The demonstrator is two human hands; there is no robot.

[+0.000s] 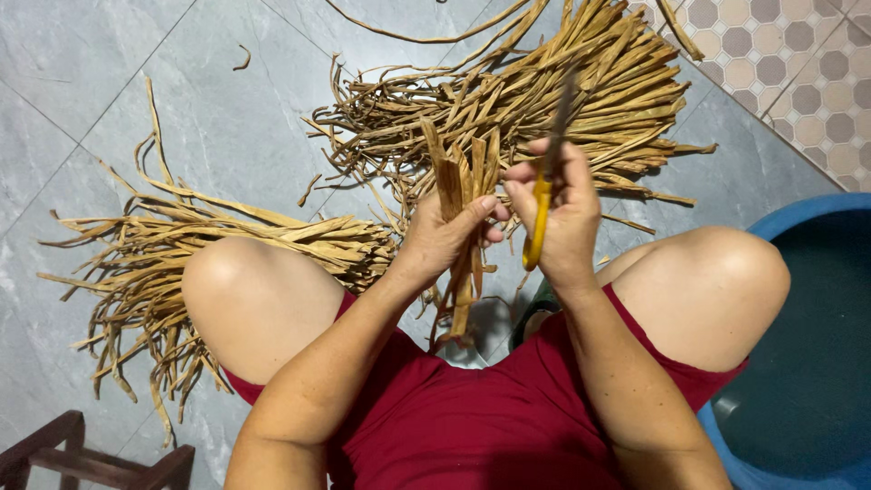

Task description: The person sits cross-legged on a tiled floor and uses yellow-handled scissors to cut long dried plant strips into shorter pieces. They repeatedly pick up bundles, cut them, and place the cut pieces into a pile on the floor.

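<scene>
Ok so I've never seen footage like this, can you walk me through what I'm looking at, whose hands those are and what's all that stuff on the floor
This is a single picture from a camera worn on a person's head, looking straight down, so the arms and knees are the wearer's own. There is no machine here, just two bare hands.

The left hand grips a small bunch of dried plant strips, tan and flat. The right hand holds a tool with a yellow handle; its blade is blurred, so it may be scissors or a knife.

On the grey tiled floor lie two piles of the same strips: a large pile ahead of the hands and another pile beside the person's left knee. A blue tub sits on the person's right, and a dark wooden stool shows at the bottom corner.
</scene>
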